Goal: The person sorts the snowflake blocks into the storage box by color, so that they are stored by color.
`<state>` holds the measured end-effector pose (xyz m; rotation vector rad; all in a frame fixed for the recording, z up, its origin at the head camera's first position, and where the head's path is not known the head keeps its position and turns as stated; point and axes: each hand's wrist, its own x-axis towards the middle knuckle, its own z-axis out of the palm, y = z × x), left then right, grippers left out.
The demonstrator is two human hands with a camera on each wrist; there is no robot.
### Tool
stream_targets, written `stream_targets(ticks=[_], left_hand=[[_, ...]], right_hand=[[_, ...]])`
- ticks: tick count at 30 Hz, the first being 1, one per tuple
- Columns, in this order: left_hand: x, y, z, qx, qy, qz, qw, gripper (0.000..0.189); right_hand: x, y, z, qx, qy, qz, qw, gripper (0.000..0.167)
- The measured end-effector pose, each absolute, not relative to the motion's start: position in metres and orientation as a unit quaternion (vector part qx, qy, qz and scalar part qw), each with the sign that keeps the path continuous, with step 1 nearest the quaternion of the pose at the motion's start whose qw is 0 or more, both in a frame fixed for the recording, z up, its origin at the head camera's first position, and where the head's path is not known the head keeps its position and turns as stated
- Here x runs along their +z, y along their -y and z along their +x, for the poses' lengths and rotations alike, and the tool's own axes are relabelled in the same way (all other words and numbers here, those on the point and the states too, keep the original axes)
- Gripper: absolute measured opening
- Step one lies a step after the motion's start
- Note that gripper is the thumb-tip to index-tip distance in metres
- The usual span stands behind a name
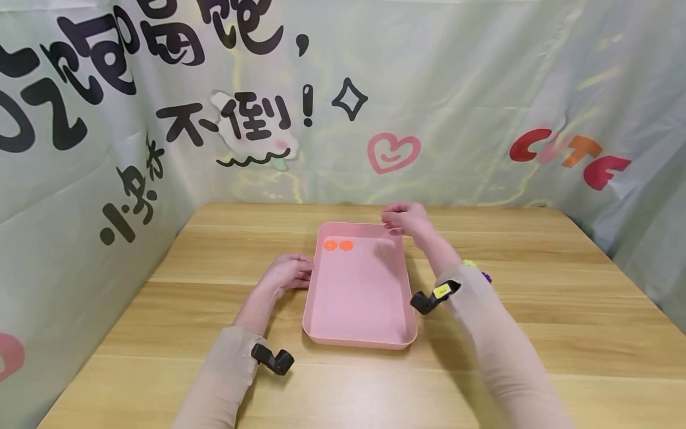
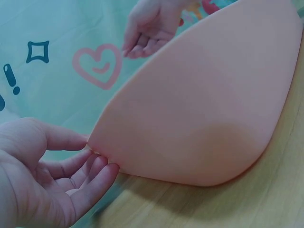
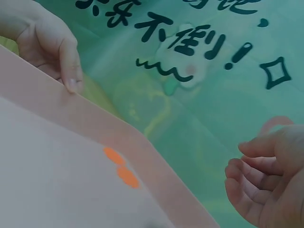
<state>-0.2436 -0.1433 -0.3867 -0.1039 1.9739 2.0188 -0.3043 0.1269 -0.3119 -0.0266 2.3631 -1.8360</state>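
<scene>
A pink rectangular tray [image 1: 364, 292] lies on the wooden table. Inside its far left corner sit two small orange flower-shaped pieces [image 1: 338, 245], side by side. My left hand [image 1: 286, 273] is beside the tray's left wall, and its fingertips touch the rim from outside in the left wrist view. Over the tray's far right corner hovers my right hand [image 1: 404, 219], fingers loosely bent. Nothing shows between those fingers in the right wrist view, where the hand [image 3: 266, 175] stands apart from the tray wall.
Partly hidden behind the right sleeve are a yellow piece [image 1: 469, 263] and a purple piece [image 1: 486, 277] on the table [image 1: 536, 286]. A printed cloth [image 1: 461, 119] hangs around the back and sides. Each forearm carries a black wrist camera [image 1: 273, 359].
</scene>
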Motion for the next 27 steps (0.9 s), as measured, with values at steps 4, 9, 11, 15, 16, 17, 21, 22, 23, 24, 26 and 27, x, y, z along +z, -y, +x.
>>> stream_targets(ticks=[4,9,11,15,16,17,21,22,23,24,26,27], left_hand=[[-0.387,0.143,-0.244,0.706,-0.689,-0.035,0.159,0.022],[-0.387,0.142,-0.244,0.705,-0.690,-0.035,0.158,0.020],[-0.388,0.143,-0.244,0.707,-0.689,-0.033,0.157,0.021],[-0.388,0.144,-0.244,0.705,-0.691,-0.032,0.156,0.024],[-0.388,0.144,-0.244,0.705,-0.691,-0.033,0.156,0.023],[-0.388,0.144,-0.244,0.705,-0.691,-0.035,0.156,0.023],[-0.388,0.145,-0.244,0.705,-0.690,-0.035,0.159,0.020],[-0.388,0.145,-0.244,0.705,-0.690,-0.035,0.160,0.020],[-0.388,0.144,-0.244,0.705,-0.690,-0.034,0.159,0.019],[-0.388,0.144,-0.244,0.706,-0.690,-0.032,0.159,0.019],[-0.388,0.144,-0.244,0.706,-0.690,-0.030,0.159,0.020],[-0.388,0.143,-0.244,0.706,-0.690,-0.029,0.159,0.021]], right_hand=[[-0.311,-0.153,-0.295,-0.606,-0.792,-0.020,0.074,0.036],[-0.315,-0.187,-0.278,-0.580,-0.810,-0.029,0.078,0.041],[-0.318,-0.200,-0.271,-0.568,-0.819,-0.034,0.080,0.043],[-0.327,-0.227,-0.258,-0.538,-0.838,-0.031,0.080,0.050],[-0.329,-0.233,-0.255,-0.531,-0.843,-0.030,0.080,0.051],[-0.332,-0.238,-0.252,-0.527,-0.846,-0.030,0.080,0.050],[-0.344,-0.256,-0.239,-0.512,-0.854,-0.030,0.091,0.048],[-0.347,-0.259,-0.236,-0.510,-0.855,-0.033,0.094,0.047],[-0.349,-0.261,-0.233,-0.507,-0.856,-0.036,0.096,0.046],[-0.352,-0.262,-0.230,-0.503,-0.858,-0.037,0.098,0.045],[-0.356,-0.263,-0.224,-0.499,-0.859,-0.041,0.105,0.045],[-0.358,-0.264,-0.221,-0.496,-0.861,-0.044,0.107,0.045]])
